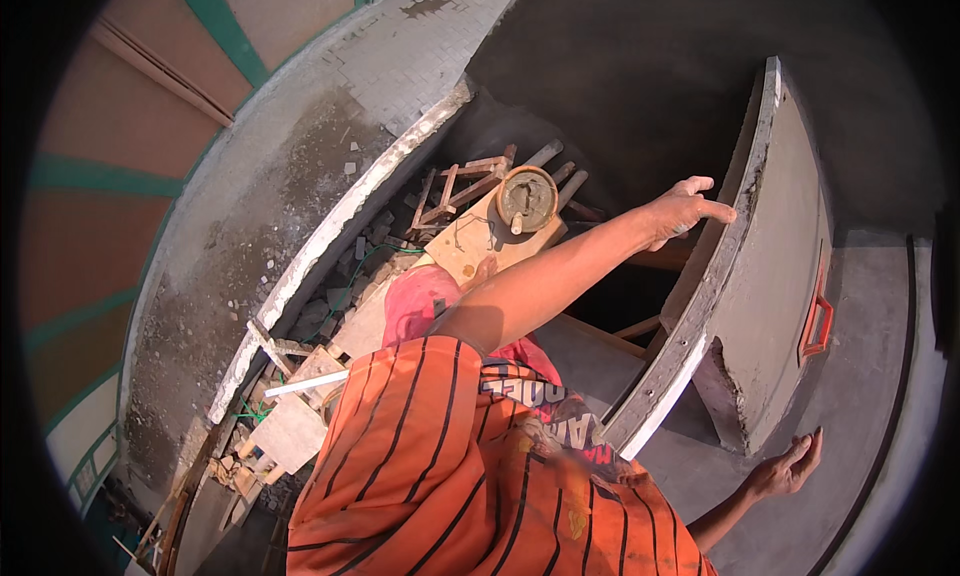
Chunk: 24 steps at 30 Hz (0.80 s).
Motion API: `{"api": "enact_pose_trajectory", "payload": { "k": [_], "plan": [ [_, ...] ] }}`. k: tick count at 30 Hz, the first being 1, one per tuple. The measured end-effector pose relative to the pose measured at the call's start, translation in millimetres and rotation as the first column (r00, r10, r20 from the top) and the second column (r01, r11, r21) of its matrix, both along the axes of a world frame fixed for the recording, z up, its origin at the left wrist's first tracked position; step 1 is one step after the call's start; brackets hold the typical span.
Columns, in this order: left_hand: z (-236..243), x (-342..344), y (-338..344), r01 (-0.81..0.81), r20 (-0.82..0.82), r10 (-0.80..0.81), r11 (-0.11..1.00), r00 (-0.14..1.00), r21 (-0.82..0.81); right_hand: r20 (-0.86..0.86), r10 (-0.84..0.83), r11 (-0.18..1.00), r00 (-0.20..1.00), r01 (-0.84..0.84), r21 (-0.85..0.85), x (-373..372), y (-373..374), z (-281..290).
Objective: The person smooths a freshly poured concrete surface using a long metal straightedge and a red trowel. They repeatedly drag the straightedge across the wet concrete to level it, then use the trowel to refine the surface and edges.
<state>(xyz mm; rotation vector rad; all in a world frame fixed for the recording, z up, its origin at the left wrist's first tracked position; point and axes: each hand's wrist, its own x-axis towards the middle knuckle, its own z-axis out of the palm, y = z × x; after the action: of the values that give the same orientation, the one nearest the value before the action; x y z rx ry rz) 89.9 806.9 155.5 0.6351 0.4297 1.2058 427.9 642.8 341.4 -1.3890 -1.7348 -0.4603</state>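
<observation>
Low wall: grey cement slab (785, 236) with a rough rim, standing between both hands.
Shirt: orange cloth (410, 416), black-striped.
Lettering: pale and red print on a crumpled garment (582, 416) at the waist.
Left hand (682, 214): arm outstretched, fingers spread, released, one fingertip at the rim.
Right hand (788, 468): low, fingers loosely curled, released.
Handle: orange bracket-shaped grip (821, 321) at the slab's smooth face.

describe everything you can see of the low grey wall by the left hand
The low wall looks like cement: a broad, smooth grey face on the right, a narrow, rough top edge, whitish toward the near end, and a ragged break at that end. It appears to stand upright, running away toward the upper right; the lens may bend its line. The left hand reaches across, a fingertip at its top edge. An orange handle shows by its right face; contact is unclear.
</observation>
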Motion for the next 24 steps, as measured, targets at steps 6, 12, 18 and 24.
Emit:
{"api": "enact_pose_trajectory", "payload": {
  "k": [6, 12, 18, 24],
  "plan": [
    [15, -11, -5, -0.111, -0.143, 0.113, 0.994, 0.983, 0.022, -0.112, 0.297, 0.914, 0.948, -0.316, -0.254, -59, -66, -72],
    [32, -33, -11, -0.075, -0.316, 0.108, 0.991, 0.943, 0.114, -0.255, 0.294, 0.787, 0.921, -0.385, -0.483, -102, -70, -121],
    [38, -43, -3, -0.012, -0.465, 0.091, 0.985, 0.881, 0.171, -0.405, 0.111, 0.767, 0.908, -0.337, -0.546, -86, -71, -142],
    [41, -41, -6, -0.069, -0.451, 0.128, 0.987, 0.883, 0.145, -0.409, -0.094, 0.682, 0.908, -0.24, -0.691, -40, -92, -189]
  ]
}}
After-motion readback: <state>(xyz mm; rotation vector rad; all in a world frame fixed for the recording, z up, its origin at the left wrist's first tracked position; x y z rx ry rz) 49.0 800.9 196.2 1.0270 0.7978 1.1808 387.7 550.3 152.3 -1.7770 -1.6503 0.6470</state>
